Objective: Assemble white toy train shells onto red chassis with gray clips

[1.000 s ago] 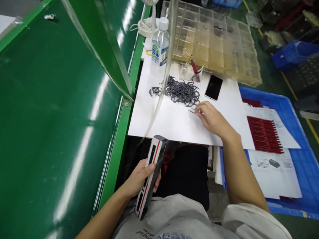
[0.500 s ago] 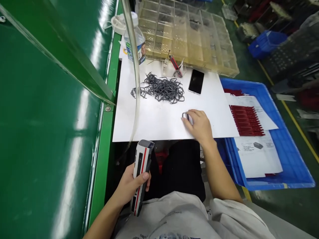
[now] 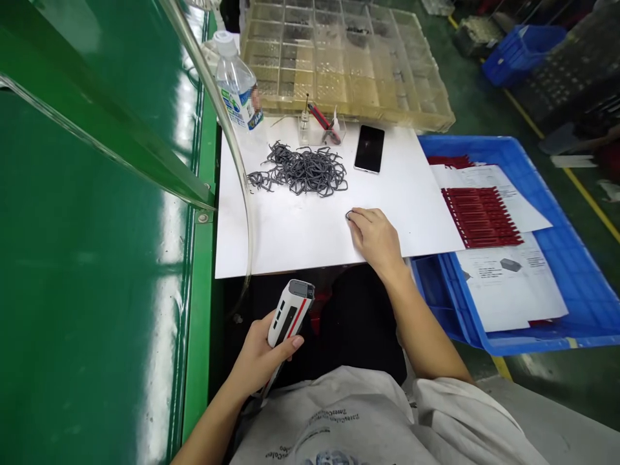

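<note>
Wrapped round a long white-and-black housing [image 3: 291, 311] with a red stripe and dark slots is my left hand [image 3: 261, 355]. The housing is tilted over my lap, its upper end near the front edge of the white board; its exact kind is unclear. Over the board, my right hand [image 3: 375, 240] pinches a small dark bent strip [image 3: 349, 214], mostly hidden by the fingers. Behind that hand lies a tangled pile of dark grey bent strips [image 3: 312, 171], which look like rubber.
A phone [image 3: 369, 149], a clear box of small tools [image 3: 322, 132] and a water bottle [image 3: 237, 87] stand beyond the pile. Behind them is a divided tray [image 3: 339, 97]. At right, a blue bin [image 3: 574, 258] holds papers and red parts [image 3: 482, 216]. A clear tube [image 3: 246, 194] hangs at left.
The view has shifted slightly. My right fingers have closed further over the dark strip, which shows less now. My left hand has turned the housing, tilting its upper end to the right.
</note>
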The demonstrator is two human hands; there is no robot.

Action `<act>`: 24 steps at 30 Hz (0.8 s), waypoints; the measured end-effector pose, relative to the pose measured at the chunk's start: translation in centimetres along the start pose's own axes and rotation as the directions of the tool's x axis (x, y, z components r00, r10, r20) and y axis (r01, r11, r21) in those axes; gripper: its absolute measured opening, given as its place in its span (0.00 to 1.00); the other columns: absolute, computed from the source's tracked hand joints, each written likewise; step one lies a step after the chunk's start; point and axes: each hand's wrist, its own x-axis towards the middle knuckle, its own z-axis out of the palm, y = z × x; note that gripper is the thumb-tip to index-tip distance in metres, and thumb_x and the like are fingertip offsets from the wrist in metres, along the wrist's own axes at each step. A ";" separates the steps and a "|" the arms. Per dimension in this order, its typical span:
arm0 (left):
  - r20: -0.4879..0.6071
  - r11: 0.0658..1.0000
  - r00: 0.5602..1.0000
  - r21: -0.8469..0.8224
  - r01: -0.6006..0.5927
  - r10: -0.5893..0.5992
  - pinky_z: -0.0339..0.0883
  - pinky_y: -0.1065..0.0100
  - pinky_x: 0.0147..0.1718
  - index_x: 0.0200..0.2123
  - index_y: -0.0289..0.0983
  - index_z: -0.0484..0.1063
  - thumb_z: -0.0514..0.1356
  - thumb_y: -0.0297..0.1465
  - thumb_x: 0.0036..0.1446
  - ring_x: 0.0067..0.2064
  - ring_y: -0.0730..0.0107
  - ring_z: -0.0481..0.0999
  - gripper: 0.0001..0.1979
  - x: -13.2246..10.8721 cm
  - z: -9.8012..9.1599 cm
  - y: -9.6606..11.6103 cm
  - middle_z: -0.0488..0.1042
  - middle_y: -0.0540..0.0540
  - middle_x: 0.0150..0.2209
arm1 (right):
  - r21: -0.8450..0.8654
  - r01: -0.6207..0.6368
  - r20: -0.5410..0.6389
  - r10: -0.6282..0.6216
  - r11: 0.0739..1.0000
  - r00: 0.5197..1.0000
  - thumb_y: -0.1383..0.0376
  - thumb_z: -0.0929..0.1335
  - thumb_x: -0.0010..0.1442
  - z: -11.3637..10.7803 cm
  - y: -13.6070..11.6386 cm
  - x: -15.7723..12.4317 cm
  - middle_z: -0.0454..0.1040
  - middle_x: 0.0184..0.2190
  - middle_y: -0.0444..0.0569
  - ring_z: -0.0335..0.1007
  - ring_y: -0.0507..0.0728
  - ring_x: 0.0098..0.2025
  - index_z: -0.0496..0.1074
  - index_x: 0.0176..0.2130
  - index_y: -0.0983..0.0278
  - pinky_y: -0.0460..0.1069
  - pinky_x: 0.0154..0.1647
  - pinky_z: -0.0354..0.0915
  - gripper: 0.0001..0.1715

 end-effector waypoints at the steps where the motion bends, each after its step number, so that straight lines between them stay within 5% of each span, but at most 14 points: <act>1: 0.003 1.000 1.000 0.015 -0.003 0.003 0.64 0.70 0.26 0.32 0.38 0.74 0.70 0.52 0.65 0.25 0.68 0.72 0.24 0.0 0.0 0.0 0.73 0.50 0.24 | 0.096 -0.002 -0.012 0.003 0.995 1.000 0.66 0.68 0.76 -0.5 -0.6 -0.4 0.87 0.57 0.59 0.82 0.68 0.57 0.85 0.56 0.64 0.64 0.60 0.80 0.17; 5: 0.024 0.996 0.999 0.085 -0.037 0.035 0.58 0.71 0.26 0.32 0.37 0.73 0.72 0.49 0.64 0.25 0.71 0.67 0.22 0.0 -0.1 0.0 0.71 0.53 0.23 | 0.554 0.059 0.060 -0.110 0.830 0.992 0.62 0.71 0.78 -4.1 -5.3 -3.2 0.87 0.57 0.51 0.86 0.61 0.55 0.85 0.59 0.57 0.56 0.58 0.82 0.15; 8: 0.042 0.993 0.997 0.100 -0.064 0.060 0.55 0.71 0.27 0.33 0.37 0.75 0.73 0.48 0.64 0.25 0.73 0.64 0.21 -0.1 0.0 0.0 0.69 0.55 0.23 | 0.668 0.135 0.124 -0.289 0.732 0.949 0.66 0.71 0.77 -6.4 -8.8 -5.2 0.85 0.61 0.51 0.85 0.59 0.59 0.84 0.61 0.55 0.54 0.60 0.82 0.18; 19: 0.108 0.991 0.988 0.065 -0.120 0.113 0.53 0.71 0.27 0.42 0.35 0.81 0.73 0.48 0.66 0.25 0.75 0.59 0.20 -0.4 0.1 0.2 0.64 0.56 0.24 | 0.481 0.502 -0.003 -0.571 0.719 0.821 0.70 0.71 0.76 -6.8 -10.3 -6.7 0.85 0.62 0.57 0.82 0.63 0.59 0.75 0.70 0.64 0.60 0.59 0.84 0.26; 24: 0.156 0.995 0.985 0.050 -0.085 0.076 0.52 0.70 0.26 0.38 0.35 0.79 0.72 0.49 0.65 0.26 0.75 0.59 0.21 -0.9 0.7 0.6 0.64 0.55 0.25 | 0.363 0.548 0.037 -0.599 0.754 0.800 0.70 0.71 0.76 -8.1 -10.1 -7.8 0.84 0.63 0.60 0.85 0.66 0.59 0.73 0.72 0.67 0.62 0.54 0.86 0.29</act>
